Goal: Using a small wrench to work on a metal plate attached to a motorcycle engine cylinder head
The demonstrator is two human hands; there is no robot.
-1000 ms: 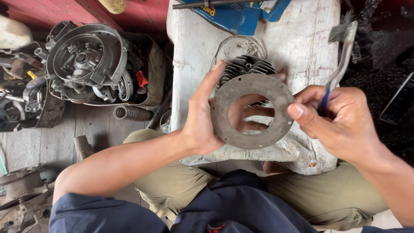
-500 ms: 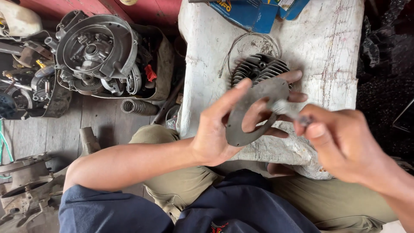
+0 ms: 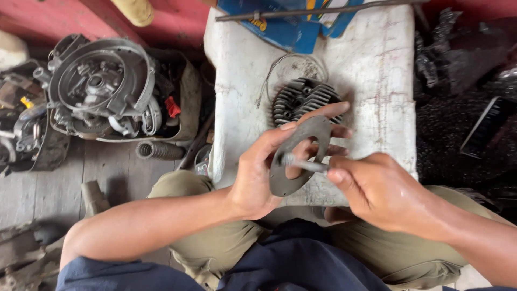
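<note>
A finned metal cylinder head [image 3: 302,101] and a thin wire loop [image 3: 280,67] are carried by a worn white bench [image 3: 377,81]. Blue packaging [image 3: 280,27] and a dark rod [image 3: 312,11] are laid at its far edge.

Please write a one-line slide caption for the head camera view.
Left hand holds a grey metal ring plate while right hand points a thin tool at it, above a finned cylinder head.

Your left hand [image 3: 258,178] holds a grey metal ring plate [image 3: 299,156] tilted on edge while your right hand [image 3: 377,188] pokes a thin metal rod [image 3: 304,163] at its hole, above a finned cylinder head [image 3: 301,99] on the white block [image 3: 371,81].
</note>
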